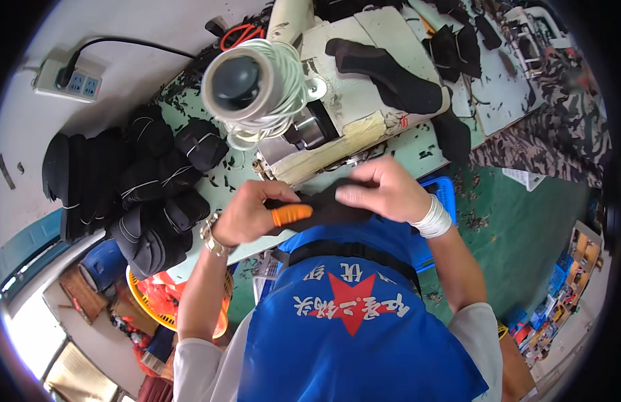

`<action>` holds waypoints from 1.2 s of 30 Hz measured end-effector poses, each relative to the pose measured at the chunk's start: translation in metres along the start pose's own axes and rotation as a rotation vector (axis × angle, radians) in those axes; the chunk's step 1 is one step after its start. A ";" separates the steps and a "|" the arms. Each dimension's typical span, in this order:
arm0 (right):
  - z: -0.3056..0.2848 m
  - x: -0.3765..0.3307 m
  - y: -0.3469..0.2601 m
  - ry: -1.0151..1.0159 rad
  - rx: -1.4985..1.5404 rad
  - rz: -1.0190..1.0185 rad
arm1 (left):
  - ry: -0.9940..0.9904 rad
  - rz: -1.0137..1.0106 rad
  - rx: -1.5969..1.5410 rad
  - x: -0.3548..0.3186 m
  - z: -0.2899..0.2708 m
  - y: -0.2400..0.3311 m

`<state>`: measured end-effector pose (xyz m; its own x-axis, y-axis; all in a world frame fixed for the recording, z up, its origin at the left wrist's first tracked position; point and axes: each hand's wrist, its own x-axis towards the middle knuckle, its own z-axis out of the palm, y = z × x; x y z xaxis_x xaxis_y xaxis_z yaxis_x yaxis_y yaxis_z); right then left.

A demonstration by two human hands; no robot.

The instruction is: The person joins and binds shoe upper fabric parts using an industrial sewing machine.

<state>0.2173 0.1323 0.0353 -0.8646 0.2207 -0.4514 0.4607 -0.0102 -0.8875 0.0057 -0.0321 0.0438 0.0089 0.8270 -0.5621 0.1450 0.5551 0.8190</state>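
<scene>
My left hand (253,213), with an orange finger cot (292,214) on one finger and a metal watch on the wrist, pinches the left part of a black fabric piece (337,206). On that piece's right part my right hand (385,193) is closed, thumb and fingers gripping it. White cord or tape wraps the right wrist. The piece lies just in front of my blue apron (351,321), at the table's near edge. Directly beyond it stands a pale machine (330,144), possibly a sewing machine. The fingertips are partly hidden and slightly blurred.
Bundles of black fabric pieces (140,181), tied with pale string, fill the table's left. A black sock-shaped piece (391,77) lies on the machine, near a coil of white cord (280,87). A blue crate (441,194) and a yellow basket (153,301) flank me below.
</scene>
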 end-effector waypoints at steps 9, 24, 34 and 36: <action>0.036 0.071 0.021 0.520 -0.081 0.013 | -0.129 -0.377 0.346 0.050 -0.106 -0.019; -0.007 -0.033 -0.049 0.135 0.637 -0.005 | -0.484 0.174 -1.062 0.032 0.040 -0.035; 0.035 0.030 -0.007 0.140 0.088 0.091 | -0.038 -0.227 -1.088 0.035 0.008 -0.038; 0.035 0.034 0.000 0.164 0.075 0.109 | 0.008 -0.207 -1.052 0.033 -0.004 -0.052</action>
<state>0.1807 0.1053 0.0165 -0.7634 0.3705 -0.5291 0.5280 -0.1139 -0.8416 -0.0052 -0.0330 -0.0169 0.0747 0.7063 -0.7040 -0.7825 0.4791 0.3977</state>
